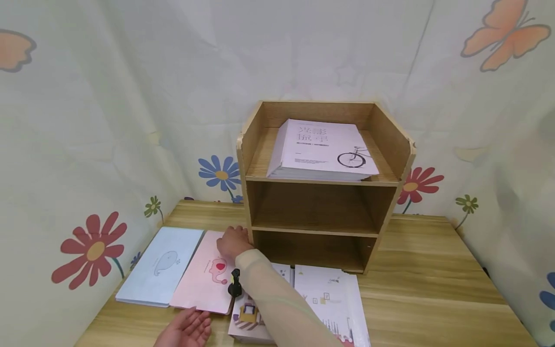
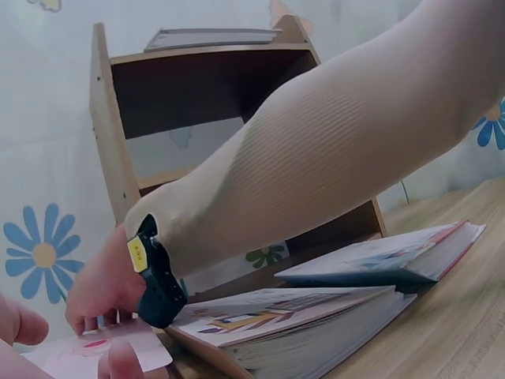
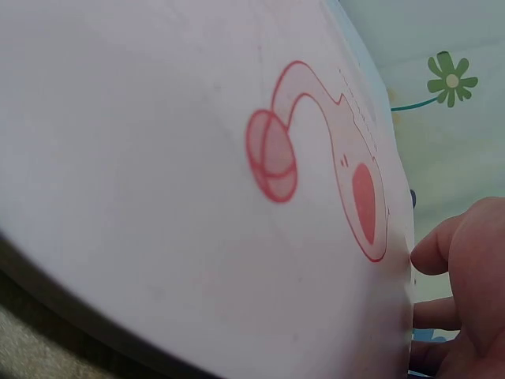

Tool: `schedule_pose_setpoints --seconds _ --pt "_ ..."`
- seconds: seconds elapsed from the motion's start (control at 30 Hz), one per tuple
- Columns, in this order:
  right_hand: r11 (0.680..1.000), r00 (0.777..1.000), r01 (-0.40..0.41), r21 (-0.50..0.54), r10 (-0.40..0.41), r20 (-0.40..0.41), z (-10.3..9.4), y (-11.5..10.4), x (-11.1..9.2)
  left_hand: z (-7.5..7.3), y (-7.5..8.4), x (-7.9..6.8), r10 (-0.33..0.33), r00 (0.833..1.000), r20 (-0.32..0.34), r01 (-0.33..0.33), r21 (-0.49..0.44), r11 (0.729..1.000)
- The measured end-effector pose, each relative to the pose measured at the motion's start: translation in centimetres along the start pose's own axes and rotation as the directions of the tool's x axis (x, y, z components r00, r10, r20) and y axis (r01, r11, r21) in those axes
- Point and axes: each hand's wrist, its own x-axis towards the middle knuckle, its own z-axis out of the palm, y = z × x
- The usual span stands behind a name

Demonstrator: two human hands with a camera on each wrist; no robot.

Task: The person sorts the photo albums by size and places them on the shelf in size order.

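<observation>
A pink notebook point(image 1: 197, 284) with an elephant drawing lies flat on the left of the table, beside a light blue notebook point(image 1: 161, 262) with a whale drawing. My right hand point(image 1: 234, 242) is at its far right corner, beside the shelf. In the right wrist view the fingertips meet the far edge of the pink cover point(image 3: 173, 197) and are partly hidden by it. My left hand point(image 1: 184, 330) is at the near edge of the pink notebook, palm up, with its fingers loosely bent. Whether it touches the notebook is unclear.
A wooden three-level shelf point(image 1: 314, 232) stands at the back, a thick book point(image 1: 325, 149) with a bicycle on its top level. In front of it lie a thick book point(image 1: 247, 320) and another book point(image 1: 318, 289), partly covered by my right sleeve. A black wrist device point(image 1: 235, 284) is on that wrist.
</observation>
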Motion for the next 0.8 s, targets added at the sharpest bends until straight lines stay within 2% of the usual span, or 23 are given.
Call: schedule_pose_setpoints --seconds 0.23,0.57,0.8 --pt "1.0 1.0 -0.002 -0.002 0.002 0.003 -0.2 0.0 -0.1 0.0 0.2 0.3 0.014 1.0 0.025 -0.014 -0.011 1.0" --pt "1.0 1.0 0.007 -0.018 -0.008 -0.003 -0.5 0.0 -0.4 1.0 0.4 0.3 0.025 1.0 0.01 -0.025 0.008 1.0" --pt "1.0 1.0 0.014 -0.009 -0.014 0.0 -0.4 0.1 -0.5 1.0 0.5 0.8 0.058 0.998 0.023 -0.058 0.012 0.998"
